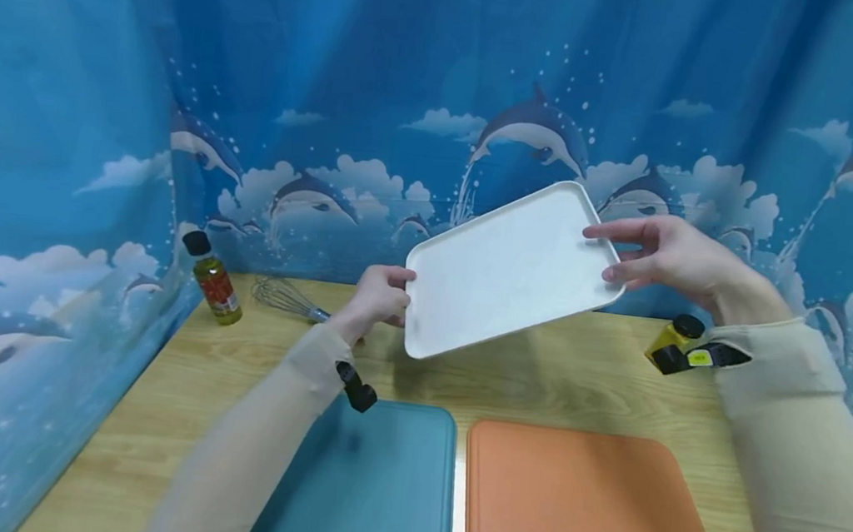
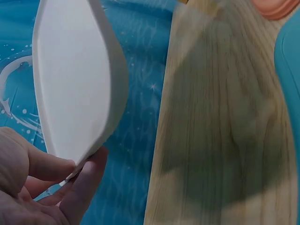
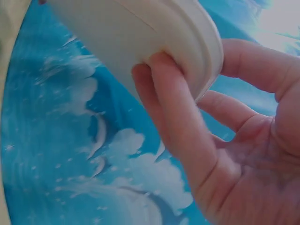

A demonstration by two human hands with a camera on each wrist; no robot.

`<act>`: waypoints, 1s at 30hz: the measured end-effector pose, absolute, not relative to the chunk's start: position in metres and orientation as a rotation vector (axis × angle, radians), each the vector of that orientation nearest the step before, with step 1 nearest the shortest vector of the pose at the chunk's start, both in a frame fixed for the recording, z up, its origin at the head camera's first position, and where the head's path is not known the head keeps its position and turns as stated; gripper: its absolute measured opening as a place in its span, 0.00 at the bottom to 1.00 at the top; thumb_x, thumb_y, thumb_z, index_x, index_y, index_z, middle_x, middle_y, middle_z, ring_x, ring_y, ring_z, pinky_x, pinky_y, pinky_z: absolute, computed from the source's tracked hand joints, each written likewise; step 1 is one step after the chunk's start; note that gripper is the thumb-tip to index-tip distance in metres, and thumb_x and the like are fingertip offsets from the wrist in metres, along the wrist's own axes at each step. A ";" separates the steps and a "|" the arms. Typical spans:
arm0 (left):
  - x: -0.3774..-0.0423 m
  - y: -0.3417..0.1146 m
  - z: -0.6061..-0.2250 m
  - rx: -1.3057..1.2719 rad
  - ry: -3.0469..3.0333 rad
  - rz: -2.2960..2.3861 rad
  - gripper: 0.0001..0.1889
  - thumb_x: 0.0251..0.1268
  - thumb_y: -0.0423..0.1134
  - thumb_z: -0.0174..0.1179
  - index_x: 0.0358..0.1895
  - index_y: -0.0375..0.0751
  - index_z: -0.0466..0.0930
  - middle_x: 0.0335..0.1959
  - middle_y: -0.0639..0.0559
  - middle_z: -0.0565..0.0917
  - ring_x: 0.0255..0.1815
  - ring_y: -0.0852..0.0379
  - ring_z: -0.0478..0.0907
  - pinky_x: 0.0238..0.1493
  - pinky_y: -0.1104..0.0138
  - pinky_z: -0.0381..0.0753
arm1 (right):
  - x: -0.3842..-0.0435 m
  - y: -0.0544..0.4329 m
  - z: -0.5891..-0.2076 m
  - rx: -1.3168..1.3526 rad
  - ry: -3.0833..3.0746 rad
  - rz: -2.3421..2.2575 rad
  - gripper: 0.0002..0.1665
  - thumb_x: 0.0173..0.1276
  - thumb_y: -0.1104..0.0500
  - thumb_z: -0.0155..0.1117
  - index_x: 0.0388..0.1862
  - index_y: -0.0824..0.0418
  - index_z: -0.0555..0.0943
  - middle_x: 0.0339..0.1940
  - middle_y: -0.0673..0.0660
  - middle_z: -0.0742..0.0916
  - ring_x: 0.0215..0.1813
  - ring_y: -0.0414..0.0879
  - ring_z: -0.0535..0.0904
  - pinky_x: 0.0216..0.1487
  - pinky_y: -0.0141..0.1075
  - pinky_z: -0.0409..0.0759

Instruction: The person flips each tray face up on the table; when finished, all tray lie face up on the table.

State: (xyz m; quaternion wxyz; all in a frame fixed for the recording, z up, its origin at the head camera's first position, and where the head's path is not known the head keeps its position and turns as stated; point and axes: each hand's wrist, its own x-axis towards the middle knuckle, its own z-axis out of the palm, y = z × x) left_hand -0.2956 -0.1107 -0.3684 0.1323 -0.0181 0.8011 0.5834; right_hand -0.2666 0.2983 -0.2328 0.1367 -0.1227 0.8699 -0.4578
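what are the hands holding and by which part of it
A white tray, held at its two short ends: the left hand pinches one, the right hand the other.

Reaching forward and pinching with the left hand (image 1: pixel 379 297), bent at the fingers (image 2: pixel 89 180), with the sleeved left forearm (image 1: pixel 254 444) running back and outward from that hand. Also gripping with the right hand (image 1: pixel 668 256), higher than the left and well apart from it, with two fingers side by side opposite the other digits. Bent inward at the right wrist (image 1: pixel 758 302), with the right forearm (image 1: pixel 803 454) slanting down and outward from the hand.
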 end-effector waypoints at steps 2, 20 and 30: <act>-0.297 -0.115 -0.365 -0.067 2.354 1.669 0.34 0.77 0.21 0.55 0.84 0.42 0.74 0.76 0.38 0.82 0.72 0.39 0.85 0.54 0.47 0.97 | -0.268 0.300 -0.244 -0.367 2.514 -1.296 0.43 0.77 0.65 0.75 0.88 0.57 0.72 0.63 0.48 0.90 0.51 0.43 0.93 0.51 0.38 0.96; -0.325 -0.118 -0.386 -0.132 2.616 1.205 0.27 0.82 0.27 0.56 0.80 0.41 0.79 0.81 0.40 0.79 0.77 0.40 0.83 0.44 0.57 0.98 | -0.283 0.280 -0.351 -0.207 2.488 -0.992 0.49 0.69 0.67 0.79 0.86 0.69 0.69 0.70 0.76 0.74 0.44 0.48 0.87 0.46 0.49 0.97; -0.328 -0.112 -0.415 -0.112 2.725 0.946 0.26 0.79 0.27 0.55 0.75 0.40 0.84 0.77 0.41 0.84 0.71 0.45 0.87 0.52 0.58 0.96 | -0.284 0.271 -0.401 -0.157 2.542 -0.854 0.49 0.62 0.68 0.81 0.83 0.69 0.74 0.72 0.79 0.74 0.30 0.45 0.81 0.36 0.40 0.93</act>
